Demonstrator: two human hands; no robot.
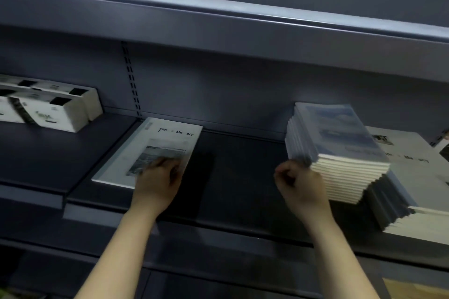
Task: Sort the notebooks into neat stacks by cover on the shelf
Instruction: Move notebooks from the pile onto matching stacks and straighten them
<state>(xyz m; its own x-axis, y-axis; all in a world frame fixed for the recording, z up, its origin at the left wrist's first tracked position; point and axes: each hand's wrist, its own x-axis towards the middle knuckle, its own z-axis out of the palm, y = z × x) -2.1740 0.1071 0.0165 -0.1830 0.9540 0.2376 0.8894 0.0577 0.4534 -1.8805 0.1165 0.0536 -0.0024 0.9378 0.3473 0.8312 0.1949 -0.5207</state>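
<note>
A single white notebook [150, 150] with a grey photo and dark lettering on its cover lies flat on the dark shelf [233, 177], left of centre. My left hand [158, 182] rests on its near right corner, fingers on the cover. On the right stands a tall stack of blue-covered notebooks [340, 150], leaning and fanned. My right hand [301, 184] touches the stack's near left corner with curled fingers; whether it grips the notebooks is blurred. Beneath and behind that stack lies a pile of white-covered notebooks [418, 153].
White boxes with black markings [48, 107] sit on the shelf at far left. Another shelf board [218, 19] overhangs close above. A slotted upright [131, 80] runs down the back panel. Bare shelf lies between the two hands.
</note>
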